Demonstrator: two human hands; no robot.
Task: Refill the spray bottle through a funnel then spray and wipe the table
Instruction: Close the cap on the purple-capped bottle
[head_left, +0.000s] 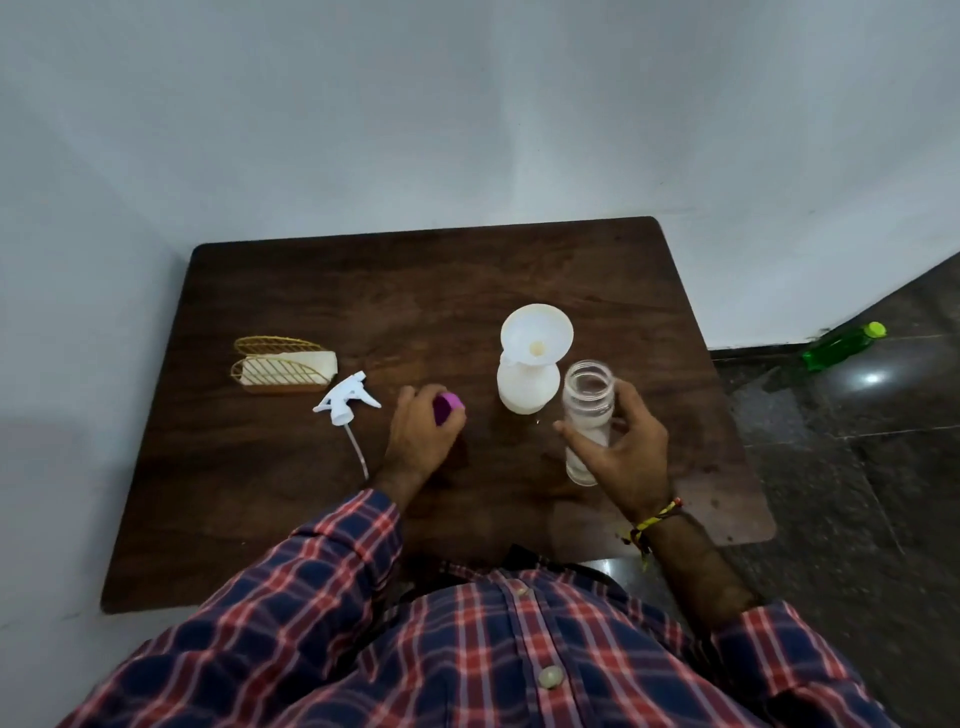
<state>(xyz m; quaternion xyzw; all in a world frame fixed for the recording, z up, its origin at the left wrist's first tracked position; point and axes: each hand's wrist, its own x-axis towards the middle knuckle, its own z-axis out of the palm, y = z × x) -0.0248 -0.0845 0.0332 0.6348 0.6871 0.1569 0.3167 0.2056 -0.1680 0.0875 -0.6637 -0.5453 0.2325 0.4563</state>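
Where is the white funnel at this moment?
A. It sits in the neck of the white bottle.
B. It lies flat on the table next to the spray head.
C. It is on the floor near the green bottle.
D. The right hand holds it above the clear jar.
A: the funnel stands in the neck of the white bottle, and neither hand touches it.

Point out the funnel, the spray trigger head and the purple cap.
funnel (536, 332): head view, inside of its white bowl.
spray trigger head (345, 401): head view, its white body.
purple cap (448, 406): head view, its side.
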